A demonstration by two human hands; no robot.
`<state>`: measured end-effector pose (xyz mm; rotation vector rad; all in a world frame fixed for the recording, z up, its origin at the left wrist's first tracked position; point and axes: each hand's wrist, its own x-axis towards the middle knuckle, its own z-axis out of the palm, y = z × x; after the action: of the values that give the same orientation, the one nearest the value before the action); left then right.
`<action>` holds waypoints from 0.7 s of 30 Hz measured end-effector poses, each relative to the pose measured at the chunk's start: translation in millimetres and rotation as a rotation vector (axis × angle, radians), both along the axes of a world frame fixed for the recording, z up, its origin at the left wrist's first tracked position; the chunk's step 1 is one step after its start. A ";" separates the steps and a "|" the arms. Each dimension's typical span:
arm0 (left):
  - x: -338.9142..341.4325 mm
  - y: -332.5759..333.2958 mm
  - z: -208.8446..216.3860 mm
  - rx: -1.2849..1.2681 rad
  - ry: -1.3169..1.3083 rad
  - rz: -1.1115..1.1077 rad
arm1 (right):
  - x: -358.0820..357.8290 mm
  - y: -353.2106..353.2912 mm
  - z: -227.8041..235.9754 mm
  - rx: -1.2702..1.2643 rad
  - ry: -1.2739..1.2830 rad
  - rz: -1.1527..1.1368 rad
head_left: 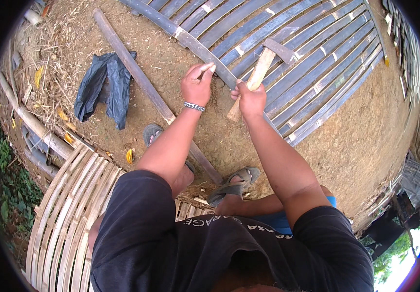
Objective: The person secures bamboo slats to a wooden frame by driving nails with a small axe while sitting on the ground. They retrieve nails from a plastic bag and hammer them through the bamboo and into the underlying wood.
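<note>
Hands: left (198, 85) pinching grey slat (205, 53); right (250, 97) gripping wooden-handled hammer (263, 65); black bag (104, 87) lies left.

Person — black short-sleeved shirt (171, 243) with pale lettering, blue shorts (278, 221), beaded wristband (194, 106) — grey sandals (233, 185), bare forearms.

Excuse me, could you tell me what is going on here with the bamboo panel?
A person crouches on bare dirt at the edge of a grey slatted bamboo panel. The right hand grips a wooden-handled hammer, its head raised over the slats. The left hand pinches something small against the panel's edge strip. A paler panel lies behind.
</note>
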<state>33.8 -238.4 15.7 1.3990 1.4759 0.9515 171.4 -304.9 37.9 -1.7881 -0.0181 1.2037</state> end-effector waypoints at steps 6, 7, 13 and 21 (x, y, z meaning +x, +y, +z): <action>13.5 -0.9 -7.9 0.126 0.084 -0.012 | -0.4 -0.2 1.1 0.010 0.016 -0.012; 14.6 -2.6 -9.4 0.164 0.113 -0.017 | -0.5 -0.4 1.2 0.008 0.017 -0.016; 19.8 -6.9 -12.4 0.331 0.221 -0.033 | 0.5 -1.0 2.1 -0.002 0.005 0.014; 17.4 -2.3 -16.1 0.312 0.227 -0.089 | 0.4 -2.1 0.4 0.012 -0.011 0.014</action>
<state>51.2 -240.6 -0.4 1.8351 1.4575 1.0253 171.8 -307.0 38.4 -1.7864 -0.0445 1.2020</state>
